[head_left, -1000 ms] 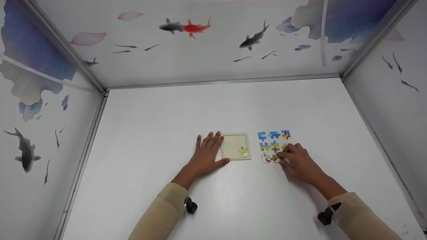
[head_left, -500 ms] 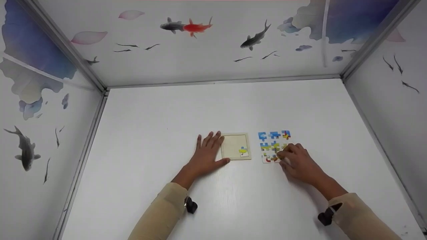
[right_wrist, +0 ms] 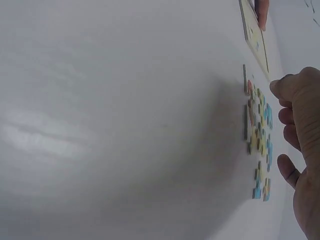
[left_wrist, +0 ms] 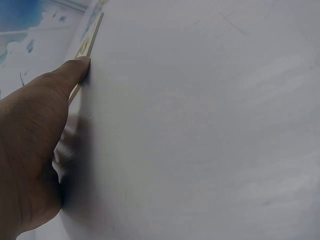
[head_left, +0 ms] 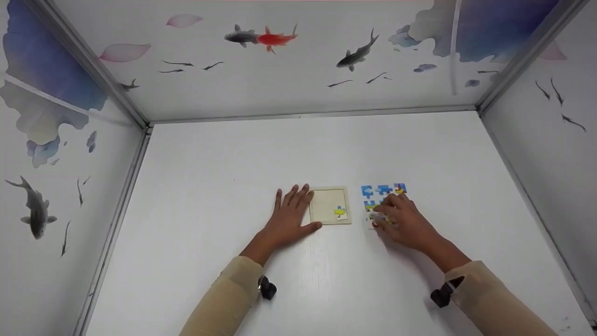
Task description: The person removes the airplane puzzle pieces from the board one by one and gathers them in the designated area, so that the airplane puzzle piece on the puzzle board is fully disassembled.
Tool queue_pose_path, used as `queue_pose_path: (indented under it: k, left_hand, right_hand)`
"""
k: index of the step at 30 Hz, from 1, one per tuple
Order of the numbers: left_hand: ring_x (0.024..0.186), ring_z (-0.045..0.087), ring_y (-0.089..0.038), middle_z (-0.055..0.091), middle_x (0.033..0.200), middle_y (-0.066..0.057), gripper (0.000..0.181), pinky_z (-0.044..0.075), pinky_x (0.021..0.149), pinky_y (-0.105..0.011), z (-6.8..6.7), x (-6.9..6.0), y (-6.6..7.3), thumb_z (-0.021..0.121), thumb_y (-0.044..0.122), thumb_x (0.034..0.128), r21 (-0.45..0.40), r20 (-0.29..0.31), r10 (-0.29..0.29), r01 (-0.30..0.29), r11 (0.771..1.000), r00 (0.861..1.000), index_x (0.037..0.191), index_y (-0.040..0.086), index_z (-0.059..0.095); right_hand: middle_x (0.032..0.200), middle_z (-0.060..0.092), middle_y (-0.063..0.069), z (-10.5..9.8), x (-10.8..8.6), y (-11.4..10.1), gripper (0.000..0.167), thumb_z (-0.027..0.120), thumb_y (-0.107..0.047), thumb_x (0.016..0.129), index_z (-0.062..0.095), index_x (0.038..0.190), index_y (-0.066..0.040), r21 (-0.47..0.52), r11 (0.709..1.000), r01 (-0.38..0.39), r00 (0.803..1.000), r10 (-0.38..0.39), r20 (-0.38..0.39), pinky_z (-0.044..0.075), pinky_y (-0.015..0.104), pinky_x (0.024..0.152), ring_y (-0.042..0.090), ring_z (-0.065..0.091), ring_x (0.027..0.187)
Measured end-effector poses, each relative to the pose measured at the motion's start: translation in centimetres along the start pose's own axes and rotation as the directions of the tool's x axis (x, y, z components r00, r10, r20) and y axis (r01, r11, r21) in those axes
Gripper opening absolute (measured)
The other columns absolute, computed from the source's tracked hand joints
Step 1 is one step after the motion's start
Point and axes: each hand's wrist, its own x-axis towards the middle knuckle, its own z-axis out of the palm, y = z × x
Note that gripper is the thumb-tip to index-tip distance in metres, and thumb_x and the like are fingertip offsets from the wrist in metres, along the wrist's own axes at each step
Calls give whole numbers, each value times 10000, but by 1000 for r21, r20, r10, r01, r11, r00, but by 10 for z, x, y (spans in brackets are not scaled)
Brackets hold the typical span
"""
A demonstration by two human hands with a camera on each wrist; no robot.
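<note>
My left hand (head_left: pixel 288 219) lies spread at the left edge of a shallow square wooden puzzle tray (head_left: pixel 326 223), its thumb (left_wrist: pixel 75 70) touching the lower corner. One yellow, blue and white jigsaw piece (head_left: pixel 340 213) sits in the tray's lower right. To the right of the tray, several loose jigsaw pieces (head_left: pixel 367 191) lie in rows, blue along the far row. My right hand (head_left: pixel 403 221) is over the near rows, thumb and forefinger brought close together and the other fingers curled. Whether a piece is between the fingertips is unclear; the hand hides part of the rows.
A white table (head_left: pixel 298 289) carries everything. White panels with painted fish (head_left: pixel 275 39) and petals enclose its back and sides, joined by grey metal rails (head_left: pixel 298 115). Both forearms wear beige sleeves with a black wrist camera (head_left: pixel 267 288).
My right hand has shifted left across the loose pieces, after staying almost still in the two earlier frames. My left hand and the tray keep their places.
</note>
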Motion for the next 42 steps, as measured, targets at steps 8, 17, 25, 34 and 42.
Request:
queue_pose_path:
  k: [8,17,25,34,42]
  left_hand:
    - [1749,127,-345,190,1872,-70,943,5,1381,-688,-1,-2,2,550,703,1063,-16,2,-5,5,1000,1000,1773,154,259]
    - [1753,110,-330,165,1878,-51,962,5,1384,-682,3,0,-1,517,736,1057,12,15,-5,5,1000,1000,1782,171,232]
    - [1754,110,-323,164,1878,-49,969,5,1387,-673,-1,0,0,510,749,1058,8,16,-6,6,1000,1000,1783,172,228]
    - [1749,121,-351,178,1874,-72,945,1,1376,-699,-2,0,-1,541,703,1066,-24,6,9,-9,1000,1000,1775,150,249]
    - [1749,113,-361,175,1874,-80,952,-11,1374,-703,0,0,-3,568,683,1066,-45,3,10,-10,999,1000,1775,137,244]
  right_hand:
    - [1189,665,48,13,26,-21,324,880,-219,968,816,1270,-119,-20,997,75,997,-74,16,521,462,941,232,545,1103]
    - [1240,656,58,26,50,-36,366,854,-305,996,796,1323,-150,-24,997,78,993,-76,90,530,520,1019,266,556,1179]
    - [1278,647,64,33,59,-40,381,851,-312,1000,780,1348,-174,-41,996,75,990,-69,125,520,539,1006,282,561,1190]
    - [1327,620,83,33,66,-45,445,877,-275,974,750,1392,-191,-55,998,35,987,-26,160,485,560,995,309,541,1210]
    - [1305,628,78,33,70,-50,395,890,-240,959,786,1337,-191,-57,998,32,988,-23,153,476,593,972,310,537,1196]
